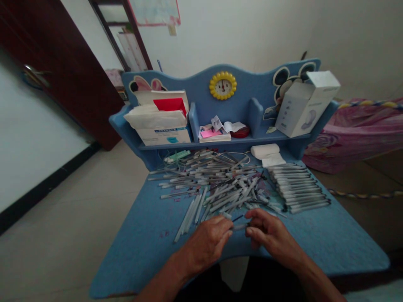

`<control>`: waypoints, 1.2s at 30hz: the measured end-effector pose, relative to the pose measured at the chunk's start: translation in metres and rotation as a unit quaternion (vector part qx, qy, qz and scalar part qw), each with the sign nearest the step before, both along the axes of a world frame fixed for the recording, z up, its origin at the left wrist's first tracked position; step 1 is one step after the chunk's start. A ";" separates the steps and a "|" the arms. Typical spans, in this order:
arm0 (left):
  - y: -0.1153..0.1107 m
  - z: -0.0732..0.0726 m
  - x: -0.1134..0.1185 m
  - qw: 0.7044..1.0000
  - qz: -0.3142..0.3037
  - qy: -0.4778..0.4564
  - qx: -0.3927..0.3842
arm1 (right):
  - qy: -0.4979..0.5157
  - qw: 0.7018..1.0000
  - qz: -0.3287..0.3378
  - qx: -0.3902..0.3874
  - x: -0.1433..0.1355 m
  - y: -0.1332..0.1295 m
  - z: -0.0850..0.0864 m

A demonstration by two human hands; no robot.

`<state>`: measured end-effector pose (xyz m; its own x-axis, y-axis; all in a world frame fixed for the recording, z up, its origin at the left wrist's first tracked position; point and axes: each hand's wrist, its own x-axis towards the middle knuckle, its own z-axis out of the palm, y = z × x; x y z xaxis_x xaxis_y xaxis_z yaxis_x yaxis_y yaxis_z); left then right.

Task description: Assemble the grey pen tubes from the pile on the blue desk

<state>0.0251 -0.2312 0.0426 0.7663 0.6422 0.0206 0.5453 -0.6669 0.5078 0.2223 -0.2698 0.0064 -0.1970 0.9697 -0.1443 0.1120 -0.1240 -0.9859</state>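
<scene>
Both hands [239, 237] pinch slim plastic pen [241, 226].

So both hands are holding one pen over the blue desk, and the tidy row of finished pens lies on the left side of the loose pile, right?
Not quite. The head view shows the tidy row of pens lying to the right of the loose pile, not the left. The rest stands: the left hand and right hand hold one pen over the blue desk.

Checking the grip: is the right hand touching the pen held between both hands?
Touching. The head view shows right hand fingertips closed on the pen.
</scene>
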 end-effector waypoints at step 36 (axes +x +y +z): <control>-0.001 -0.004 0.004 0.998 0.011 -0.002 -0.068 | -0.011 0.999 -0.012 -0.044 0.003 0.002 -0.011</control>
